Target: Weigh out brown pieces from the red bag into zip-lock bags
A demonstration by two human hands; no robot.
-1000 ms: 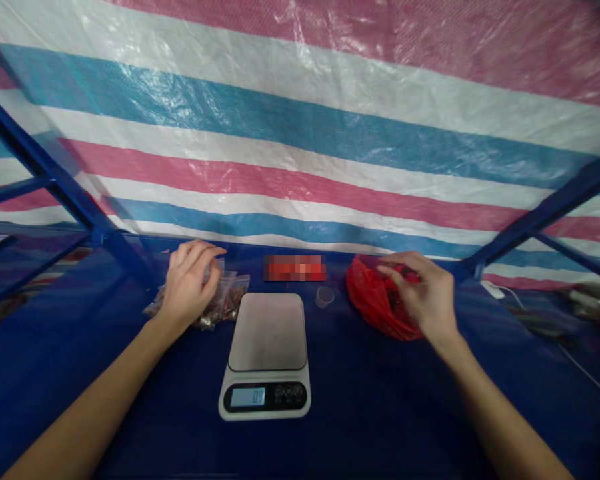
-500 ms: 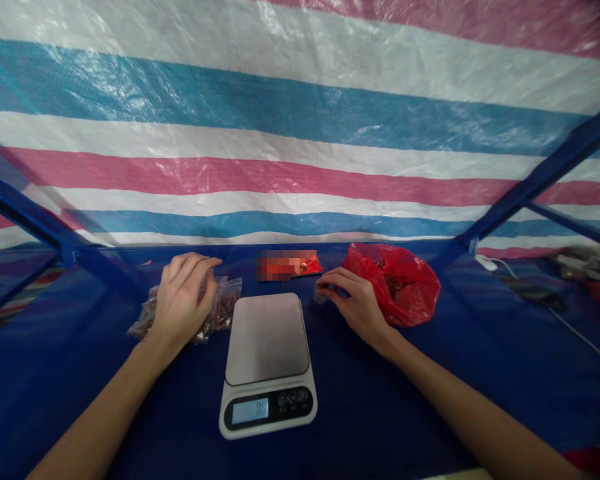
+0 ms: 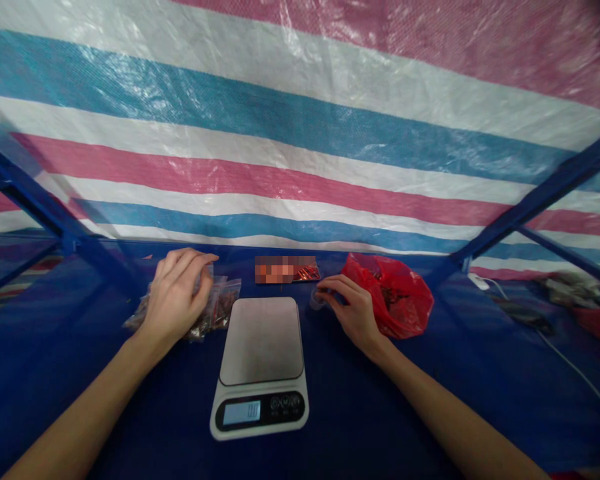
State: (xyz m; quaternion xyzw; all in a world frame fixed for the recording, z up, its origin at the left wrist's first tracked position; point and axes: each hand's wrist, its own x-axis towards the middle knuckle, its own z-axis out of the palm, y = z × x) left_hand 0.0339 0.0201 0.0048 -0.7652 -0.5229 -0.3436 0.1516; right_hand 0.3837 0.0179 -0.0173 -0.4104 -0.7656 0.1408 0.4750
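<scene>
My left hand (image 3: 177, 290) hovers over or rests on several clear zip bags (image 3: 226, 297) of brown pieces. Its fingers are bent and apart from the thumb, with nothing seen between them. Fingers of my right hand (image 3: 353, 307) pinch the edge of a small clear plastic cup (image 3: 319, 300), low over the blue table. Just right of that hand sits an open red plastic bag (image 3: 415, 303) with dark brownish bits inside. Between my hands stands a white kitchen scale (image 3: 263, 343) with a bare plate and a lit display, seemingly at zero.
A red printed packet (image 3: 307, 272), partly blurred out, lies behind the scale. Blue metal bars (image 3: 520, 213) slope up at both sides, before a striped plastic sheet (image 3: 280, 173). A white cable (image 3: 575, 370) and dark items lie at the far right.
The camera view has tilted and shifted slightly. Both hands keep nearly the same places, the right one still at the small cup.
</scene>
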